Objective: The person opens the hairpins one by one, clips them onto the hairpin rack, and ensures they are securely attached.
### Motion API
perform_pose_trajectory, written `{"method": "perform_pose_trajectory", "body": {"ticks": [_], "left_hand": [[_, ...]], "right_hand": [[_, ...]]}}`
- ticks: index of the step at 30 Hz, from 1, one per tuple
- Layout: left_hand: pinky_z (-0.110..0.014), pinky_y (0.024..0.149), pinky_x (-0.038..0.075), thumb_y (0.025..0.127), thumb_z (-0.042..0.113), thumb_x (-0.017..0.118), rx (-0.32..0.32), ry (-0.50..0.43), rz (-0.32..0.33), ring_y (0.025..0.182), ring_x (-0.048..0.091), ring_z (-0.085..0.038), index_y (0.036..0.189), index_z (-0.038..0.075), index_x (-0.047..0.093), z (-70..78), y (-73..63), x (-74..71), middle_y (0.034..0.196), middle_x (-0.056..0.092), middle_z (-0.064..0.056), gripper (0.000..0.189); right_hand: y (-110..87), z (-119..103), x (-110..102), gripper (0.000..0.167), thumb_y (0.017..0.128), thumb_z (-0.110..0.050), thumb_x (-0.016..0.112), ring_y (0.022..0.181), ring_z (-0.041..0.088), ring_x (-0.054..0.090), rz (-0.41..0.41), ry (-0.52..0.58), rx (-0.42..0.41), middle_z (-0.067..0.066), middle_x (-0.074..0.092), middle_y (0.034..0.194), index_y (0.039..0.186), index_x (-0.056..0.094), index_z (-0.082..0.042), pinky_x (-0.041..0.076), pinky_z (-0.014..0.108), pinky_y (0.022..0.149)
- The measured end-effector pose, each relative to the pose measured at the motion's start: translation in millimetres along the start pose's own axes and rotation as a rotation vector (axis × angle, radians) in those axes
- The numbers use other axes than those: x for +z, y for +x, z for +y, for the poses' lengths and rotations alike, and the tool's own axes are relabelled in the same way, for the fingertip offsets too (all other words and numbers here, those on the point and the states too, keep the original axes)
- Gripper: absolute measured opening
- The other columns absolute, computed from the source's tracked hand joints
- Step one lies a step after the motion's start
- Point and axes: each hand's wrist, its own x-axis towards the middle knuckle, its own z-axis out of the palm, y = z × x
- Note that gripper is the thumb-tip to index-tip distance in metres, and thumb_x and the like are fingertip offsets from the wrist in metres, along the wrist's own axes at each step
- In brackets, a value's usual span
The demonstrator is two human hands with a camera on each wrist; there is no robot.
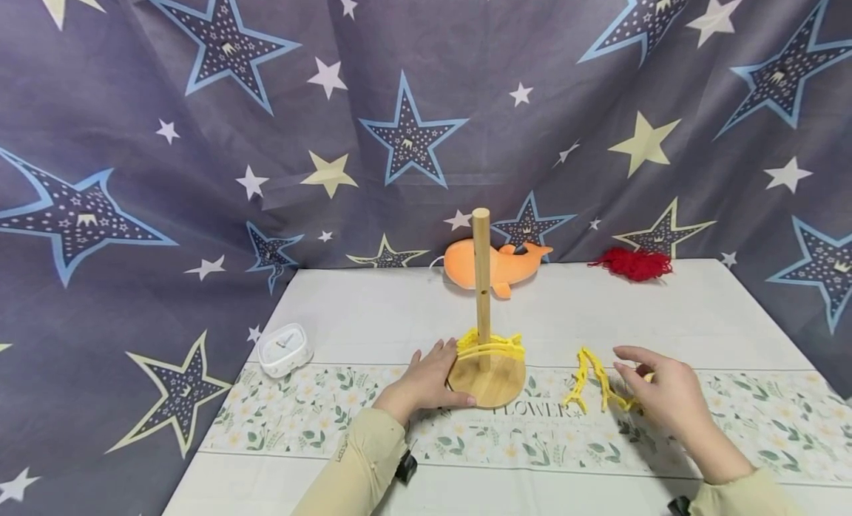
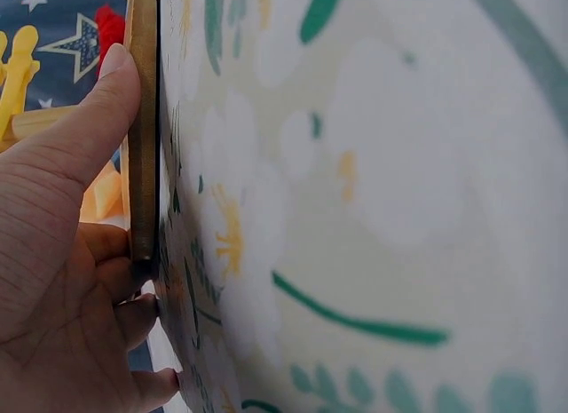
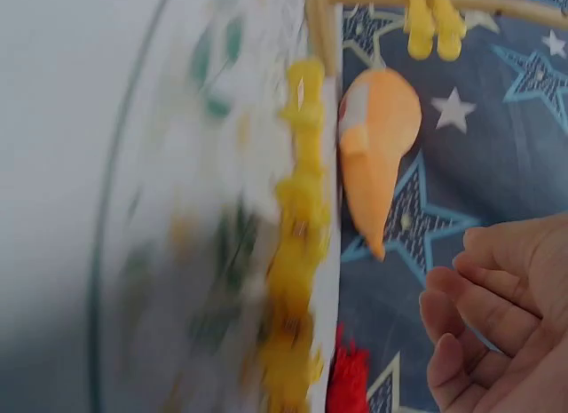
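A wooden stand (image 1: 482, 279) with a round base and an upright post stands mid-table. My left hand (image 1: 433, 379) grips the base's left edge, thumb at the front rim and fingers along the far left side. In the left wrist view, the thumb (image 2: 111, 120) presses on the rim. Yellow knobby plastic pieces (image 1: 492, 350) sit around the lower post; their exact attachment is unclear. My right hand (image 1: 672, 390) hovers with loosely bent fingers, holding nothing visible, beside more yellow knobby pieces (image 1: 602, 379) on the table. The right wrist view shows these yellow pieces (image 3: 297, 244) in a row.
Behind the stand lies an orange plush whale (image 1: 519, 268). A bundle of red yarn (image 1: 635, 265) rests at the back right, and a white clock (image 1: 285, 350) at the left. A floral runner (image 1: 299, 405) crosses the table; a star-patterned curtain (image 1: 413, 50) hangs behind.
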Motion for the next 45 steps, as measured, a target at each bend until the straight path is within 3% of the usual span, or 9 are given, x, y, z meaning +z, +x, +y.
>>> {"method": "perform_pose_trajectory", "body": {"ticks": [8,16,21,26,29,34,45], "left_hand": [[-0.054,0.118,0.007,0.076,0.064,0.072,-0.005,0.001,-0.002,0.149,0.012,-0.026,0.156,0.007,0.019,-0.5,0.0,-0.2,0.161,0.019,-0.007,0.111],[-0.054,0.118,0.007,0.077,0.064,0.072,-0.009,0.005,-0.014,0.149,0.011,-0.025,0.157,0.008,0.018,-0.9,0.2,0.4,0.162,0.018,-0.007,0.111],[-0.054,0.118,0.008,0.077,0.064,0.072,-0.006,0.002,-0.01,0.149,0.011,-0.025,0.157,0.008,0.018,-0.8,-0.1,0.0,0.162,0.017,-0.006,0.111],[-0.054,0.118,0.008,0.077,0.064,0.071,-0.005,0.004,-0.007,0.149,0.011,-0.025,0.157,0.008,0.018,-1.8,0.0,1.2,0.162,0.017,-0.007,0.111],[-0.055,0.118,0.007,0.077,0.063,0.072,-0.004,0.002,-0.004,0.149,0.012,-0.026,0.156,0.008,0.019,-2.3,-0.1,2.3,0.162,0.017,-0.008,0.11],[-0.055,0.118,0.007,0.077,0.063,0.072,0.001,-0.005,0.0,0.149,0.012,-0.026,0.157,0.008,0.019,-2.4,0.5,3.9,0.162,0.018,-0.008,0.11],[-0.054,0.118,0.007,0.076,0.063,0.072,-0.004,0.001,0.004,0.149,0.011,-0.025,0.157,0.01,0.02,-1.7,0.4,1.8,0.162,0.018,-0.007,0.11]], "right_hand": [[-9.9,34,-15,0.034,0.091,-0.021,0.068,0.066,0.017,0.058,-0.047,-0.06,0.117,0.015,0.071,0.091,0.116,0.067,0.001,0.04,0.029,0.046],[-13.5,54,-20,0.04,0.086,-0.027,0.072,0.071,0.023,0.062,-0.078,-0.148,0.203,0.022,0.069,0.101,0.111,0.067,0.004,0.044,0.033,0.052],[-12.3,61,-24,0.062,0.085,-0.043,0.072,0.077,0.033,0.065,-0.192,-0.195,0.244,0.026,0.067,0.1,0.116,0.061,0.01,0.049,0.045,0.059],[-9.2,66,-23,0.081,0.083,-0.063,0.065,0.074,0.029,0.061,-0.361,-0.228,0.318,0.016,0.065,0.085,0.11,0.057,0.013,0.048,0.047,0.061],[-8.7,67,-20,0.074,0.083,-0.064,0.065,0.07,0.024,0.056,-0.414,-0.233,0.362,0.011,0.06,0.079,0.098,0.058,0.009,0.046,0.042,0.058],[-9.3,69,-17,0.056,0.085,-0.056,0.067,0.066,0.022,0.047,-0.426,-0.235,0.399,0.007,0.051,0.072,0.083,0.056,-0.001,0.037,0.035,0.056],[-8.5,69,-21,0.039,0.087,-0.038,0.068,0.07,0.023,0.049,-0.456,-0.211,0.383,0.008,0.055,0.077,0.088,0.061,0.0,0.04,0.039,0.059]]}}
